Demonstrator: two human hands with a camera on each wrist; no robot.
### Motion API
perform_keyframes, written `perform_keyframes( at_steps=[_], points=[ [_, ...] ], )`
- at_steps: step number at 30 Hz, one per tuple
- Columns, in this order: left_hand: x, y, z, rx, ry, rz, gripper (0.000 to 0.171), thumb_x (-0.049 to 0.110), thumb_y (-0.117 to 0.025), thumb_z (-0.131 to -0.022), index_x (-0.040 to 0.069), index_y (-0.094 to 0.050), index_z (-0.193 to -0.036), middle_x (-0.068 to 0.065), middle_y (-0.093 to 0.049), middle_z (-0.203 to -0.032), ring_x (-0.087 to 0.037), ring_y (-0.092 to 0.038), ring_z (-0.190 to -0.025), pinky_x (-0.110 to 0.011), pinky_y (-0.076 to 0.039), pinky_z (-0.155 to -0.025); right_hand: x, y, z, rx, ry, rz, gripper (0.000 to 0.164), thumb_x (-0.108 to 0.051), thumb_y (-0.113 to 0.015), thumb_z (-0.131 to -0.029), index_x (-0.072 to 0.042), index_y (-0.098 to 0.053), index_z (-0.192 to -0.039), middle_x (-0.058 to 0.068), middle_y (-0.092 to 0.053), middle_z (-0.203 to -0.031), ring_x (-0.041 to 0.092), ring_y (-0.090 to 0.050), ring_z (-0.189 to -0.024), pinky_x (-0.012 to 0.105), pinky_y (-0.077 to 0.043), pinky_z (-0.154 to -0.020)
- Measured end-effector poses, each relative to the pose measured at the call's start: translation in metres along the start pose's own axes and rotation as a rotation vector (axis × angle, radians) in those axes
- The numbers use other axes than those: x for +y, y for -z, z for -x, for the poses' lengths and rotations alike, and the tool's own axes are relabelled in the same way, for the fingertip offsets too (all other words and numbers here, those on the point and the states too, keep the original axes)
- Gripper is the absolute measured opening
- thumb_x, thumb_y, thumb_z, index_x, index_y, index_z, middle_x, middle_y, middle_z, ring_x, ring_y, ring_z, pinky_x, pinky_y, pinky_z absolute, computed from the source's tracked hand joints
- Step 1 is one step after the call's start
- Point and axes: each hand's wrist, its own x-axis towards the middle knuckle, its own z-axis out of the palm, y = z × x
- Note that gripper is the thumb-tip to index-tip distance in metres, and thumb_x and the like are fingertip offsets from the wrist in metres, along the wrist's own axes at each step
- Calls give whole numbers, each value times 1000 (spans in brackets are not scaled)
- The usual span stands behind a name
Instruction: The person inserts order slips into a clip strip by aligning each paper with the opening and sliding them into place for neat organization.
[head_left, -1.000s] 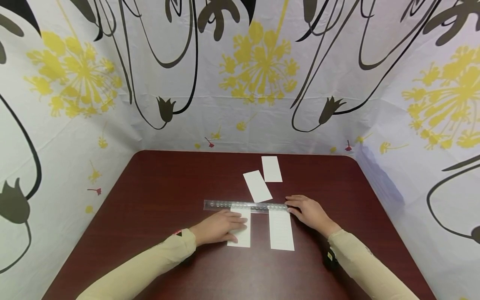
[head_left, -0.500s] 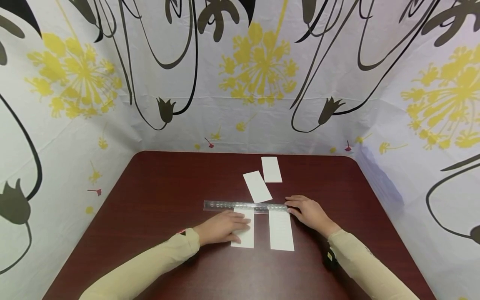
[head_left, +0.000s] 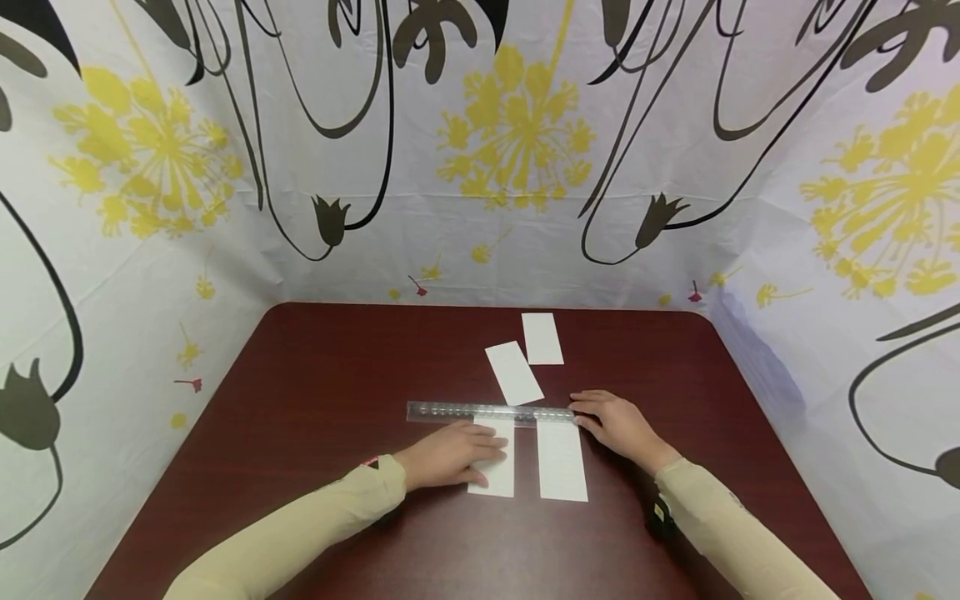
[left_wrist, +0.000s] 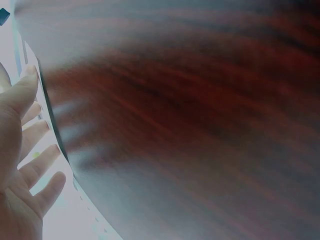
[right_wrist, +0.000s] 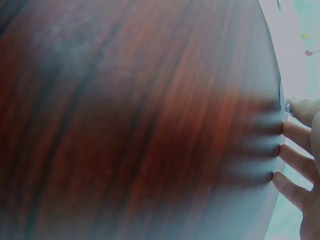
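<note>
A long transparent plastic ruler (head_left: 442, 412) lies flat on the dark red-brown wooden bench (head_left: 337, 367). On its near side are two white rectangular paper cards, their top ends at the ruler: the left card (head_left: 501, 485) and the faintly lined right card (head_left: 562, 467), with a gap between them. The left hand (head_left: 452, 454) is open and rests on the left card, its fingers extended. The right hand (head_left: 618, 425) is also open, with fingertips touching the right end of the ruler. Beyond the ruler, a tilted white card (head_left: 514, 372) lies close to its far edge, and another white card (head_left: 542, 338) is farther away.
</note>
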Motion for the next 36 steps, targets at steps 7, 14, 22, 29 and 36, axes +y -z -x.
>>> perform_keyframes(
  at_steps=[7,14,22,29,36],
  points=[
    [-1,-4,-3,23,-12,-24,55,55,-56,-93,25,-58,-139,9,-53,-149,-15,-49,-140,-41,-41,-116,-1,1,0,27,23,4,32,-23,-70,-91,-10,-72,-120,8,-69,-129,29,-63,-122,49,-55,-94],
    [0,-5,-5,14,2,-15,55,55,-55,-93,25,-57,-140,9,-52,-149,-14,-48,-141,-43,-41,-116,-1,1,0,5,3,-4,33,-26,-69,-93,-10,-71,-122,8,-68,-131,28,-62,-124,48,-55,-96],
    [3,-6,-8,11,10,-12,55,55,-55,-94,26,-56,-141,9,-51,-150,-14,-47,-141,-43,-42,-116,-1,-1,1,43,23,2,32,-23,-71,-91,-10,-72,-120,8,-69,-128,28,-63,-122,48,-55,-95],
    [5,-6,-11,12,12,-12,56,54,-55,-94,25,-56,-141,9,-52,-150,-15,-48,-141,-43,-42,-115,0,-2,2,64,35,12,31,-21,-72,-90,-9,-73,-119,9,-70,-127,30,-64,-120,49,-56,-92],
    [7,-4,-15,-5,23,-4,56,55,-55,-94,26,-54,-142,10,-50,-151,-14,-46,-142,-44,-40,-117,0,-2,1,63,33,6,31,-22,-72,-90,-9,-73,-119,8,-70,-127,29,-64,-120,48,-55,-94]
  ],
)
